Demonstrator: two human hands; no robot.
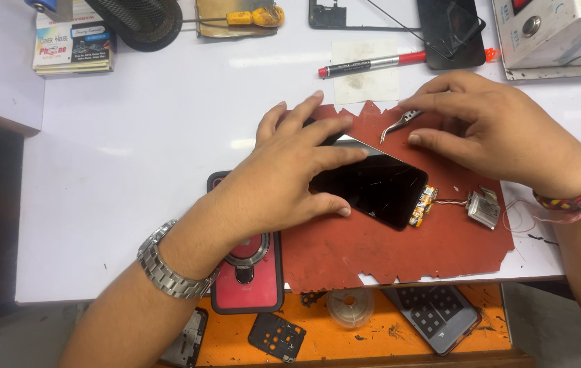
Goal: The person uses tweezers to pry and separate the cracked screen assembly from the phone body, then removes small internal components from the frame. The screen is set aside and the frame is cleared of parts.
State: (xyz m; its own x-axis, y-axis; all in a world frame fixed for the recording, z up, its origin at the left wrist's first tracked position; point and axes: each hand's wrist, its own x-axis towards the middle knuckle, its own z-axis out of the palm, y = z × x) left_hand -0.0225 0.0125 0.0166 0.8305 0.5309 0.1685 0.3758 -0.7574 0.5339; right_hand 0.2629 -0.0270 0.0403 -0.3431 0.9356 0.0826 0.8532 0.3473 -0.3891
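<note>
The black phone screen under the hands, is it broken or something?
Yes. The black glass phone screen shows thin cracks across it, and orange ribbon connectors hang bare at one end. The red rubber mat beneath has ragged, torn edges.

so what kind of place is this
Most likely a phone repair bench. The left hand rests on a dark phone screen lying on a red work mat, the right hand touches tweezers, and loose phone parts lie nearby.
</note>
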